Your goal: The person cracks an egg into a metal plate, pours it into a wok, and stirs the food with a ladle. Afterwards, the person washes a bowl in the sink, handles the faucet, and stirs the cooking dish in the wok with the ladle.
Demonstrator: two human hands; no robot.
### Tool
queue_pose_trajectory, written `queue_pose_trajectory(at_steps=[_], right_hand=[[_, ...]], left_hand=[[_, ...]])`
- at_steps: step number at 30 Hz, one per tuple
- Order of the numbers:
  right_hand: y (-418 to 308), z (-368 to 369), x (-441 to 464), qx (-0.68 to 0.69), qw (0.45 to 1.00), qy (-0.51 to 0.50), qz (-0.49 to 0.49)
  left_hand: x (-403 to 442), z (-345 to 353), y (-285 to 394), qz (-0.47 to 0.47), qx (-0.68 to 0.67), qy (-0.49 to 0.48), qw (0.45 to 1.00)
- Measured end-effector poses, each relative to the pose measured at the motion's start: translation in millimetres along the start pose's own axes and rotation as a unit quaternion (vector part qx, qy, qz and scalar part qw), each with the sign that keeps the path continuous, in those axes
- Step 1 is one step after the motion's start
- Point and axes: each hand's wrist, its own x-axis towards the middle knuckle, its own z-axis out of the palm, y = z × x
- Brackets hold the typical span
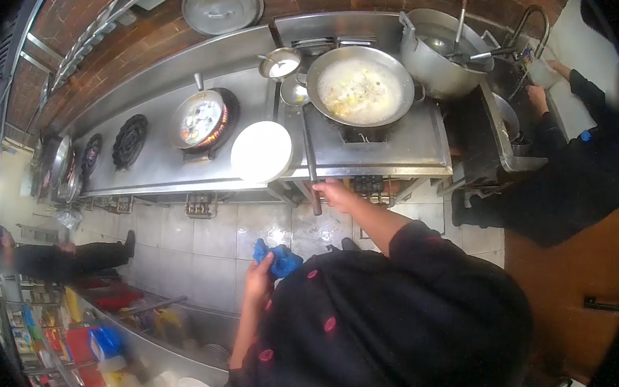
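My right hand (pixel 333 194) is closed around the dark handle of a long ladle (pixel 309 139). The ladle's bowl sits beside a wide two-handled pan (pixel 313 70) of pale, frothy food on the stove. Lower down, my left hand (pixel 259 277) grips a crumpled blue cloth (pixel 281 260) in front of my body. A round white plate (pixel 262 152) rests at the stove's front edge, left of the ladle handle. Further left, a frying pan (pixel 203 118) with colourful pieces in it stands over a glowing burner.
Behind the wide pan are a small saucepan (pixel 281 64) and a large pot (pixel 435 76) with utensils in it. A person (pixel 581 164) works at a sink on the right; another person (pixel 64 258) stands far left. A counter (pixel 146 326) with containers lies behind me.
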Motion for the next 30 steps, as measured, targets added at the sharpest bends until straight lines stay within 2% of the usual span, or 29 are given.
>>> queue_pose_trajectory(at_steps=[2, 5, 6, 9, 13, 15, 17, 18, 21, 24, 27, 28, 30], right_hand=[[-7.1, 6.1, 5.6, 0.184, 0.977, -0.087, 0.069], [-24.2, 4.9, -8.6, 0.181, 0.972, -0.089, 0.116], [-33.7, 6.5, -26.1, 0.149, 0.987, -0.037, 0.053], [-39.3, -19.6, -52.7, 0.133, 0.987, -0.074, 0.043], [-39.5, -50.8, -110.2, 0.065, 0.993, -0.094, 0.010], [-34.8, -62.7, -141.9, 0.047, 0.994, -0.095, 0.010], [-22.1, -73.2, -173.8, 0.022, 0.997, -0.070, 0.002], [-18.0, -78.2, -189.8, 0.011, 0.998, -0.054, 0.001], [-32.1, -80.7, -257.1, -0.060, 0.995, -0.006, 0.077], [-31.7, -89.2, -322.0, -0.195, 0.979, 0.024, 0.052], [-42.0, -88.9, -370.3, -0.177, 0.979, 0.089, 0.048], [-44.4, -90.1, -378.5, -0.127, 0.987, 0.095, 0.023], [-58.5, -83.0, -374.3, -0.137, 0.979, 0.143, -0.042]], left_hand=[[-9.4, 3.8, 9.1, -0.006, 0.011, 0.014, 1.000], [-10.7, -1.0, 19.7, -0.043, 0.018, 0.034, 0.998], [-0.3, -13.2, 13.7, -0.025, -0.015, 0.012, 1.000], [67.3, -58.5, -20.1, 0.018, -0.116, -0.067, 0.991], [113.3, -49.9, 12.7, 0.018, -0.083, -0.073, 0.994], [164.6, -56.6, 11.1, 0.032, -0.087, -0.106, 0.990], [196.1, -44.2, 24.3, 0.039, -0.077, -0.133, 0.987], [196.5, -37.4, 36.2, 0.013, -0.057, -0.109, 0.992], [213.8, -14.5, 54.7, -0.002, -0.080, -0.081, 0.994], [240.6, -10.9, 48.8, 0.007, -0.088, -0.081, 0.993], [223.6, -2.3, 49.1, 0.004, -0.088, -0.102, 0.991], [218.5, -4.5, 46.6, 0.004, -0.080, -0.099, 0.992], [211.6, -11.3, 36.3, 0.000, -0.077, -0.111, 0.991]])
